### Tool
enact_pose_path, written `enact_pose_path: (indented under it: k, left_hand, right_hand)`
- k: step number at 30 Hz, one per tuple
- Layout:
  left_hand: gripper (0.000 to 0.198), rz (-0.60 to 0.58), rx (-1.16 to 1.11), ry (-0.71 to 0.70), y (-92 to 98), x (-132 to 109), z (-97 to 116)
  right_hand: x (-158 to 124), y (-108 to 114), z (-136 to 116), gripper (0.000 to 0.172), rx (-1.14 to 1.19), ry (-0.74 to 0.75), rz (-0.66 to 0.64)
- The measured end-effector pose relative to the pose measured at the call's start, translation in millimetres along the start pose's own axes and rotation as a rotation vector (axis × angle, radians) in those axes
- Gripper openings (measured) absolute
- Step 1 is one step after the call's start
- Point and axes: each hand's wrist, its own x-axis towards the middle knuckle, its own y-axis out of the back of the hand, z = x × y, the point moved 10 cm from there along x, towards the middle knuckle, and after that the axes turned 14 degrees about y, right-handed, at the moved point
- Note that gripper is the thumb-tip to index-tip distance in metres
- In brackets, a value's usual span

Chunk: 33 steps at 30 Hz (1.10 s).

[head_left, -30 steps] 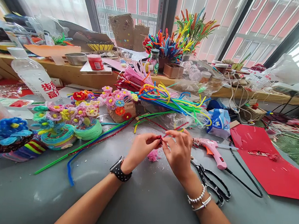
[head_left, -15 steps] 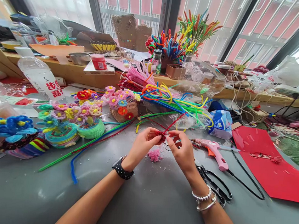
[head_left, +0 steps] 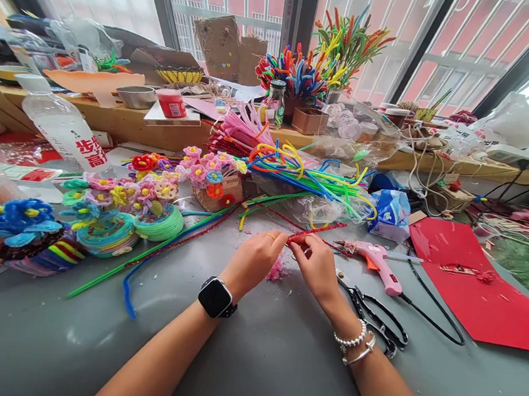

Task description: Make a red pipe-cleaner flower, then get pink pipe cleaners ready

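A sparkly red pipe cleaner (head_left: 320, 230) is pinched between my two hands, its free end pointing up to the right. My left hand (head_left: 258, 257) has its fingers closed at the near end, back of the hand turned up. My right hand (head_left: 316, 266) grips the same stem from the other side, thumb and fingertips together. The fingers hide the part of the stem between them. Below the fingertips a small pink fuzzy tuft (head_left: 276, 271) lies on the grey table (head_left: 247, 360).
A pink glue gun (head_left: 380, 264) and black-handled scissors (head_left: 382, 317) lie right of my right hand, beside red sheets (head_left: 486, 290). Loose pipe cleaners (head_left: 314, 178) are heaped behind. Pipe-cleaner flower pots (head_left: 160, 222) and a plastic bottle (head_left: 64, 126) stand on the left.
My left hand has rolled over, turning its back and the watch face upward. The red pipe cleaner's free end has swung down from steep to nearly level, toward the right.
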Motion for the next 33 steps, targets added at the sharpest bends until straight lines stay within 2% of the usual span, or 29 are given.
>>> enact_pose_path:
  k: [9,20,26,33]
  left_hand:
    - [0.016,-0.032,0.027,0.033,-7.6,-1,-1]
    - [0.016,-0.013,0.0,0.074,-5.5,0,-7]
    - [0.015,-0.067,-0.031,0.139,-6.6,2,-10]
    - [0.013,-0.031,-0.041,0.197,-5.4,1,-11]
  right_hand:
    - [-1,0,-14,0.012,-0.179,0.074,-0.016]
    - [1,-2,-13,0.014,-0.08,0.109,-0.038]
    - [0,-1,-17,0.013,-0.199,0.141,-0.035]
    - [-3,-1,-29,0.016,-0.336,0.199,0.003]
